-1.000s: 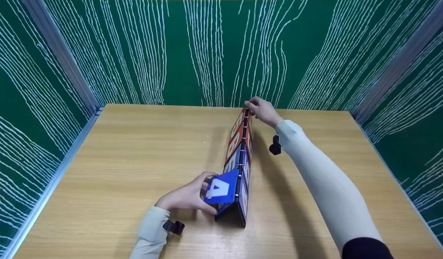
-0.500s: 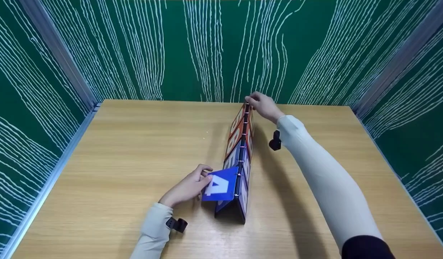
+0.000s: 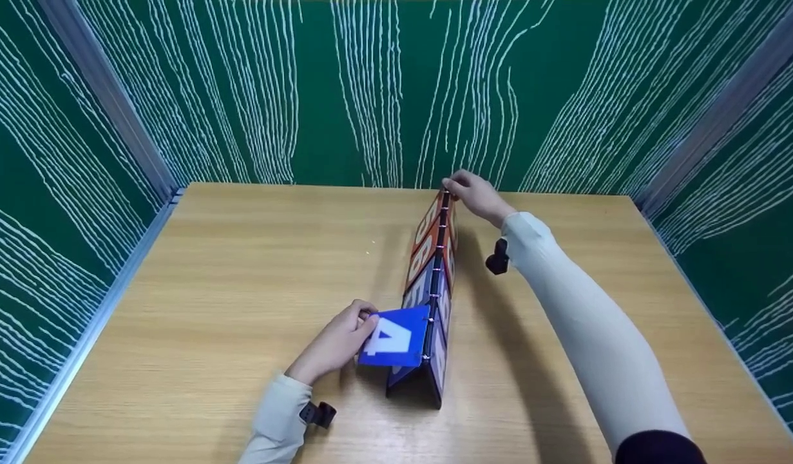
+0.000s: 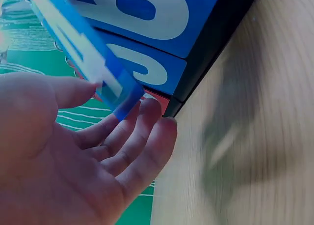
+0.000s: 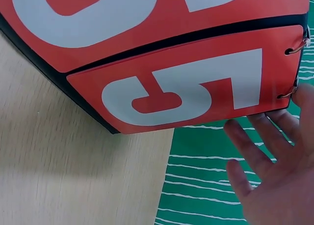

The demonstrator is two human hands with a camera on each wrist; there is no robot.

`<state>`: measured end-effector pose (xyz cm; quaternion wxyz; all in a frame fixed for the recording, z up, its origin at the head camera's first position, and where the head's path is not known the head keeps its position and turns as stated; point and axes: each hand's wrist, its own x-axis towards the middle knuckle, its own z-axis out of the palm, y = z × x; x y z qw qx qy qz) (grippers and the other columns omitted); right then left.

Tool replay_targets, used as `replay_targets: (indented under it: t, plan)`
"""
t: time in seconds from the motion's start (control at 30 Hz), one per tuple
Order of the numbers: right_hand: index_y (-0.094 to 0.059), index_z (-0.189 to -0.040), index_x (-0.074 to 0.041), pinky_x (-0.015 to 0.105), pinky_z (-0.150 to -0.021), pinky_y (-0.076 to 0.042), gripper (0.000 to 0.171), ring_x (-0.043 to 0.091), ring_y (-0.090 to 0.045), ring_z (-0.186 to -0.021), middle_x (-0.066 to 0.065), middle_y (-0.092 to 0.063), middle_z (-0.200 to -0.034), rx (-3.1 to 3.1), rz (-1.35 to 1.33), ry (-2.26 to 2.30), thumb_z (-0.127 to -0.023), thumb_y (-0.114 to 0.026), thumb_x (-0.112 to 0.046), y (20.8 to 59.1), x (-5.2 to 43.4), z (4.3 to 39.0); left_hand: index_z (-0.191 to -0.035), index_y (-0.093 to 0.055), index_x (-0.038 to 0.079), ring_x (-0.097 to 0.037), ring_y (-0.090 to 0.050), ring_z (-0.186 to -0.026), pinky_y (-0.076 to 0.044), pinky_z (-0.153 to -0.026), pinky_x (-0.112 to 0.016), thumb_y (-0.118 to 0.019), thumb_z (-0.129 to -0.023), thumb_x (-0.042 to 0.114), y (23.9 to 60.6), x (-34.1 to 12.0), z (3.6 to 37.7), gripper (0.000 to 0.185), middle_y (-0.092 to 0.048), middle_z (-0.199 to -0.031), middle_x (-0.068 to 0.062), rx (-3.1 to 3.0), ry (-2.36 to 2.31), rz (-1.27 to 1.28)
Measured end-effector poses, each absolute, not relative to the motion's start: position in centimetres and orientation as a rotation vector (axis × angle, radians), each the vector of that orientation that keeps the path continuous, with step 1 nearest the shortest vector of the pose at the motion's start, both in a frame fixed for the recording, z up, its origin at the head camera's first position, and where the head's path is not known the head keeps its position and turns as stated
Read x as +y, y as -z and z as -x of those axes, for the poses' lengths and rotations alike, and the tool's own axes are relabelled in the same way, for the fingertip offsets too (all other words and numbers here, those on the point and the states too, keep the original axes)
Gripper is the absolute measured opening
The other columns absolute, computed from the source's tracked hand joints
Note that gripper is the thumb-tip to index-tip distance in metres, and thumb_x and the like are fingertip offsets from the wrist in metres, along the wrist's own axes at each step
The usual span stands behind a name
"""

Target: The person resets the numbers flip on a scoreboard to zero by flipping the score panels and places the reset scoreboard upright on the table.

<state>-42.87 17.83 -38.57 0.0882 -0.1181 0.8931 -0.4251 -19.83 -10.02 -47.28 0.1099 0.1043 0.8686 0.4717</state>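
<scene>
A tent-shaped flip scoreboard (image 3: pixel 435 283) stands lengthwise on the wooden table (image 3: pixel 229 270), with red cards at its far end and blue ones at the near end. My left hand (image 3: pixel 364 322) pinches the free edge of a blue "4" card (image 3: pixel 393 338) and holds it lifted out to the left, about level. In the left wrist view the thumb lies on that card (image 4: pixel 83 48) and the fingers (image 4: pixel 142 131) lie under it. My right hand (image 3: pixel 454 187) rests on the top ridge at the far end. Its straight fingers (image 5: pixel 255 146) lie beside a red "5" card (image 5: pixel 186 95).
Green walls with white wavy lines (image 3: pixel 370 90) close in the table at the back and on both sides. Metal rails (image 3: pixel 106 303) run along the table's side edges. Bare tabletop lies left and right of the scoreboard.
My left hand has drawn back a little to the blue card's outer edge, and the card now lies flatter. The right hand stays on the far end.
</scene>
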Motion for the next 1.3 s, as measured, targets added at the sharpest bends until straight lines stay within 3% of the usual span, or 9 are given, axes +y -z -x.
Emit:
replay_targets:
  t: [0.87, 1.1, 1.3]
  plan:
    - [-0.051, -0.138, -0.008, 0.056, -0.120, -0.032, 0.053, 0.032, -0.047, -0.135, 0.015, -0.053, -0.138, 2.602, 0.341, 1.253, -0.107, -0.040, -0.050, 38.3, 18.3, 42.7, -0.128, -0.057, 0.008, -0.025, -0.064, -0.108, -0.052, -0.099, -0.048, -0.043, -0.108, 0.029, 46.0, -9.9, 20.7, 0.032, -0.068, -0.119, -0.011, 2.693, -1.262, -0.239]
    - [-0.051, -0.138, -0.010, 0.057, -0.120, -0.031, 0.051, 0.033, -0.047, -0.136, 0.016, -0.053, -0.139, 2.592, 0.304, 1.232, -0.107, -0.042, -0.049, 37.0, 17.8, 42.7, -0.123, -0.062, 0.007, -0.026, -0.067, -0.104, -0.055, -0.095, -0.048, -0.043, -0.109, 0.028, 44.4, -9.7, 23.0, 0.032, -0.071, -0.115, -0.012, 2.746, -1.048, -0.378]
    - [-0.051, -0.137, -0.008, 0.056, -0.119, -0.032, 0.046, 0.034, -0.047, -0.135, 0.017, -0.052, -0.139, 2.582, 0.270, 1.177, -0.108, -0.041, -0.043, 37.0, 18.1, 42.6, -0.118, -0.062, 0.006, -0.022, -0.062, -0.089, -0.054, -0.084, -0.043, -0.038, -0.109, 0.025, 44.1, -9.7, 23.3, 0.032, -0.067, -0.099, -0.010, 2.663, -0.919, -0.518]
